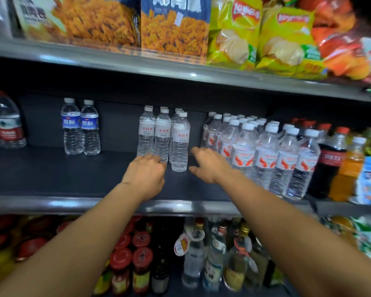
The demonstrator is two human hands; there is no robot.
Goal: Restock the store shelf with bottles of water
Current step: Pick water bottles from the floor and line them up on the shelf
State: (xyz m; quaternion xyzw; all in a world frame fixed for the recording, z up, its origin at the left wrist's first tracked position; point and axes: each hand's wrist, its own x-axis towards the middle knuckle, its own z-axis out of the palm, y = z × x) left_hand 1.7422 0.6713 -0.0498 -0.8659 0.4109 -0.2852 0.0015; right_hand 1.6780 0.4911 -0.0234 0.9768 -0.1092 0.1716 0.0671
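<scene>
Dark shelf (51, 172): middle level of a store rack, metal front edge, bare stretch on its left half.
Upper shelf (116, 61): carries snack bags (174, 28), orange and yellow-green packs side by side.
Lower shelf: jars with red lids (141, 257) and glass bottles (214, 254), partly hidden behind both forearms.
Large water block (263, 155): many white-capped bottles with red-orange labels, packed in rows on the right of the dark shelf; cola and orange drinks just beside them further right.
Water bottles (165, 136): small upright cluster with white labels and red print, centre of the dark shelf, well apart from the blue-label pair (80, 127) to the left.
Left hand (146, 174): knuckles up, fingers curled at the foot of the cluster's left bottles; whether they clasp a bottle, cannot tell.
Right hand (210, 163): fingers spread apart and extended, holding nothing, just beside the cluster's front bottle, between it and the large block.
</scene>
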